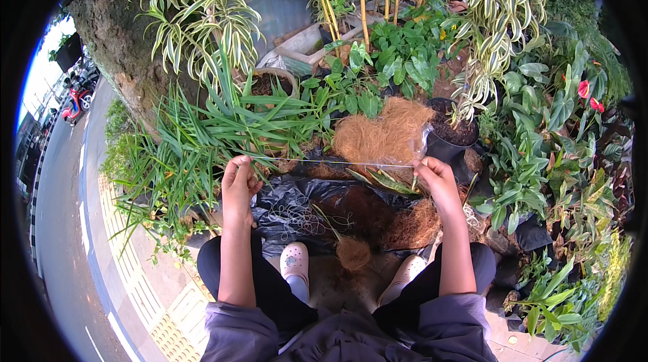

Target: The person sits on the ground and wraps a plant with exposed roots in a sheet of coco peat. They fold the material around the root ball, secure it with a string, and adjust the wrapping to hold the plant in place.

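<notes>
A thin pale string [331, 162] is stretched nearly level between my two hands. My left hand [239, 182] pinches one end, and my right hand [434, 179] pinches the other. Below the string, a black plastic sheet [273, 200] lies on the ground with a tangle of thin string [298, 217], dark soil [362, 210] and loose brown coconut fibre [417, 225] on it. Between my shoes stands a fibre-wrapped ball [353, 254] with a slender leaf rising from it. Beyond my right hand rests a clear bag of coconut fibre [382, 131], with yellow-edged snake plant leaves [387, 182] before it.
Strappy green plants [223, 119] crowd the left, by a tree trunk [126, 48]. A black pot [450, 126] of soil stands beyond my right hand. Leafy plants with red anthurium flowers [583, 89] fill the right. A tiled pavement [136, 255] borders the road [66, 200] at left.
</notes>
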The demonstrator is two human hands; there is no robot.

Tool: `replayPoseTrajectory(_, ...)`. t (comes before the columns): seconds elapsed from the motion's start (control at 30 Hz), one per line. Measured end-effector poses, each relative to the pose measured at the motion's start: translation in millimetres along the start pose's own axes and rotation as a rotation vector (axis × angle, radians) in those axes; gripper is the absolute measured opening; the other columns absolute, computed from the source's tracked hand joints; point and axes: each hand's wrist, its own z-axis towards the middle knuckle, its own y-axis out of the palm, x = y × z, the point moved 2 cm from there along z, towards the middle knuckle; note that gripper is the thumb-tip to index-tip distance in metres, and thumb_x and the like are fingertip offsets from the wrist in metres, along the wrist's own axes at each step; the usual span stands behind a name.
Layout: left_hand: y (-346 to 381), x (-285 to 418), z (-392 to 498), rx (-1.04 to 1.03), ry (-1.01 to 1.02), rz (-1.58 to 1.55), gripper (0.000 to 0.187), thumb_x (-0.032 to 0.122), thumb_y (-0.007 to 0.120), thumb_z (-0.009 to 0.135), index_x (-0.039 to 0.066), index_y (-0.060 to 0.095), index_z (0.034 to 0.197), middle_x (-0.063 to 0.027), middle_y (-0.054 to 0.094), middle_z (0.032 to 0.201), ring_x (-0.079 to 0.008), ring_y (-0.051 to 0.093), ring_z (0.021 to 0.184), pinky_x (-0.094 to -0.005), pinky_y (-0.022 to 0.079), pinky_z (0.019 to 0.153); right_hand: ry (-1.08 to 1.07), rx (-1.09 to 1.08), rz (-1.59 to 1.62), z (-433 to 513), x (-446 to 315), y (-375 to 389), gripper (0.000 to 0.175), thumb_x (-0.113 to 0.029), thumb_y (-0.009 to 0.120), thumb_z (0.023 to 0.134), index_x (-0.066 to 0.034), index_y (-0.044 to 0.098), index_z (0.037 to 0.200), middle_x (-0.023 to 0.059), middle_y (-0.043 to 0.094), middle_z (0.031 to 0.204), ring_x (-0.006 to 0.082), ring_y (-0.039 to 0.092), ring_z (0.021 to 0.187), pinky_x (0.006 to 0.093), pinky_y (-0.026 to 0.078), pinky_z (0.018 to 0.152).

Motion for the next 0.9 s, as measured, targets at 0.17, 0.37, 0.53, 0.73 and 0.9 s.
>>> replayPoseTrajectory(0.17,-12,-3,4,0.061,0.098,0.199,0.018,0.026,0.058,0.094,0.014,0.059,0.107,0.0021,0.057,0.095,-0.0123,0.051,0.096,-0.0293,0.039,0.088,0.112,-0.069,0.162,-7,-2,3,0.027,-0.024,0.061,0.092,-0.0064,0.057,0.071,-0.0075,0.043,0.059,0.003,0.034,0.053,0.0218,0.025,0.05)
replayPoseTrajectory(0.37,-9,-7,4,0.295,0.319,0.495,0.047,0.023,0.059,0.092,0.007,0.044,0.133,-0.0133,0.034,0.139,-0.0256,0.034,0.127,-0.0384,0.024,0.108,0.125,-0.16,0.37,-11,-2,18,0.019,-0.023,0.057,0.093,-0.0073,0.057,0.082,-0.0023,0.052,0.069,0.0083,0.05,0.06,0.0225,0.04,0.057)
replayPoseTrajectory(0.53,34,-22,-22,-0.151,0.577,0.605,0.06,0.013,0.067,0.084,0.007,0.039,0.137,-0.0177,0.038,0.141,-0.0314,0.033,0.131,-0.0428,0.022,0.11,0.204,-0.328,0.322,-14,4,40,0.018,-0.026,0.055,0.093,-0.0084,0.059,0.091,0.0018,0.064,0.083,0.0121,0.064,0.076,0.0238,0.049,0.068)
replayPoseTrajectory(0.73,80,-61,-64,-0.954,0.018,0.381,0.069,0.004,0.064,0.086,0.013,0.028,0.145,-0.0055,0.038,0.142,-0.0142,0.055,0.108,-0.0262,0.045,0.084,0.314,-0.583,0.236,-22,9,69,0.019,-0.027,0.054,0.094,-0.0082,0.058,0.094,0.0035,0.065,0.084,0.0118,0.064,0.07,0.0216,0.047,0.061)
replayPoseTrajectory(0.9,88,-79,-65,-1.144,-0.072,0.344,0.047,0.01,0.063,0.089,0.01,0.044,0.132,0.0001,0.053,0.108,-0.0079,0.054,0.088,-0.0227,0.044,0.074,0.366,-0.659,0.219,-26,6,74,0.018,-0.026,0.054,0.092,-0.0081,0.058,0.093,0.0041,0.065,0.078,0.0113,0.061,0.06,0.0198,0.041,0.051)
